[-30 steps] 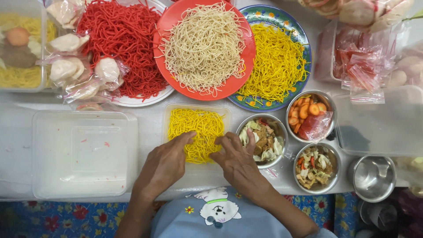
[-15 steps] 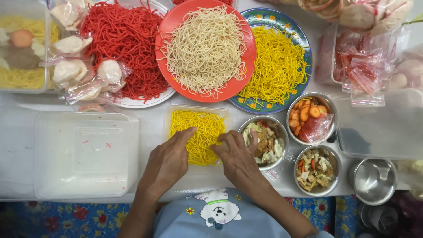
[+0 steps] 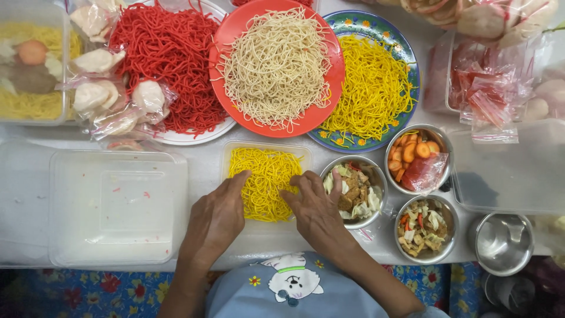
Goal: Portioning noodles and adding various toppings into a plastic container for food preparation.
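A clear rectangular plastic container (image 3: 231, 154) in front of me holds a bed of yellow noodles (image 3: 268, 176). My left hand (image 3: 218, 219) rests on the container's left side, fingertips touching the noodles. My right hand (image 3: 315, 209) lies on the right side, fingers bent onto the noodles. Both hands press the noodles from either side and grip nothing. Behind the container stand an orange plate of pale noodles (image 3: 276, 65), a patterned plate of yellow noodles (image 3: 371, 88) and a white plate of red noodles (image 3: 168, 59).
An upturned clear plastic tub (image 3: 115, 206) sits at left. Small bagged dumplings (image 3: 106, 94) lie on the red noodles. Metal bowls hold mixed toppings (image 3: 353, 191), carrot slices (image 3: 415, 156), more toppings (image 3: 422, 229), and one is empty (image 3: 500, 241). Sauce sachets (image 3: 491, 88) are at right.
Both hands have shifted slightly over the yellow noodles in the container, the left fingertips now a little further onto them. Nothing else moved.
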